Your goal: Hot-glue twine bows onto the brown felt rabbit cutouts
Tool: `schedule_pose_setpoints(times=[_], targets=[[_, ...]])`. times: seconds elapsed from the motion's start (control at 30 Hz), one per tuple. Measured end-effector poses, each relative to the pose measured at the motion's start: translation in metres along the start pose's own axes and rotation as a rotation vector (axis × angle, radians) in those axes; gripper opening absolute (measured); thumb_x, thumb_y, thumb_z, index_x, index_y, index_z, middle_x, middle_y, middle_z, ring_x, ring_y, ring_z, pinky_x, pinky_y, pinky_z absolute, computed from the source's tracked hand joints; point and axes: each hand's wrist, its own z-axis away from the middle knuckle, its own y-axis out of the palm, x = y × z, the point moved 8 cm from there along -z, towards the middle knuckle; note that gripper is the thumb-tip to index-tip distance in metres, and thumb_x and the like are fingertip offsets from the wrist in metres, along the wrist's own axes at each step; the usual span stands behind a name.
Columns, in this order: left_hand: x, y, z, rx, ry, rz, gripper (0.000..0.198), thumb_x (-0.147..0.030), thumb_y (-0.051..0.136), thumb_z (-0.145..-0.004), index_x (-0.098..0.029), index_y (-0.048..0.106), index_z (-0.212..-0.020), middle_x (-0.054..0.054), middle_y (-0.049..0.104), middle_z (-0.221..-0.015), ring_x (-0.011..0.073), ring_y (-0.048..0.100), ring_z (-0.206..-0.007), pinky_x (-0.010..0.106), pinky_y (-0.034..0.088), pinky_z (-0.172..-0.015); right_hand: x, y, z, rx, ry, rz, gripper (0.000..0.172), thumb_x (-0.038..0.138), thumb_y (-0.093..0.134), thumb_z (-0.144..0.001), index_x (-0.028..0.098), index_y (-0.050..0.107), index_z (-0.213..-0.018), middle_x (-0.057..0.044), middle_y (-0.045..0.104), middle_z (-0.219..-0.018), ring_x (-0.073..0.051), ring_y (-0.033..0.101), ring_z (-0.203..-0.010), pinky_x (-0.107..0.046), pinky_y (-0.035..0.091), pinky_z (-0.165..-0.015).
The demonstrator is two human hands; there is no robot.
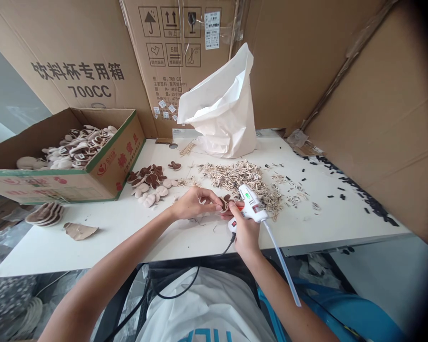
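Note:
A white hot glue gun is in my right hand, its fingers closed round the handle. A long clear glue stick sticks out of its back end. My left hand pinches a small brown plush piece with a pale cord loop on it. The right thumb and fingertips also reach this piece. Just beyond the left hand lies a pile of brown plush pieces and pale plush pieces. A heap of beige cord loops spreads beyond the glue gun.
A cardboard box full of plush pieces stands at left. Near it lie a small plush stack and a brown scrap. A white bag stands at the back. Black bits are scattered at right. Cardboard walls enclose the white table.

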Motion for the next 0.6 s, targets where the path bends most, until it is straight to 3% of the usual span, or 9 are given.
schedule_pose_setpoints(times=[0.6], targets=[[-0.0057, 0.0008, -0.0009, -0.083, 0.121, -0.154, 0.012, -0.029, 0.073, -0.088, -0.017, 0.077, -0.091, 0.004, 0.077, -0.090, 0.0129, 0.057, -0.072, 0.027, 0.043, -0.067, -0.0062, 0.0004, -0.0030, 0.039, -0.006, -0.016, 0.039, 0.042, 0.092, -0.072, 0.020, 0.066, -0.093, -0.003, 0.077, -0.075, -0.023, 0.077, -0.063, -0.031, 0.060, -0.058]])
